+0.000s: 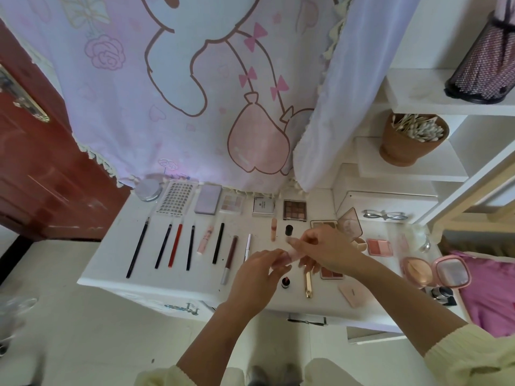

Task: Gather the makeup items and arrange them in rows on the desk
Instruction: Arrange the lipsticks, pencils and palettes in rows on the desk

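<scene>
So we've got a small pale pink tube (292, 256) pinched between both hands, hovering just over the white desk (111, 274), a bit right of the pencil row (167, 243). Can't tell if we're fiddling with the cap or about to set it down. Best bet imo: lay it lengthwise like the liners, in the gap between the thin silver pen (248, 246) and the peach tube (274, 229). Lower it slowly so we don't knock the little open lipstick (284, 282) or the gold tube (308, 285) sitting right under our hands. Our left hand (259, 271) has its fingertips curled on the near end of the tube. Our right hand (326, 252) pinches the far end, other fingers loosely bent. Neither seems to touch the desk.
</scene>
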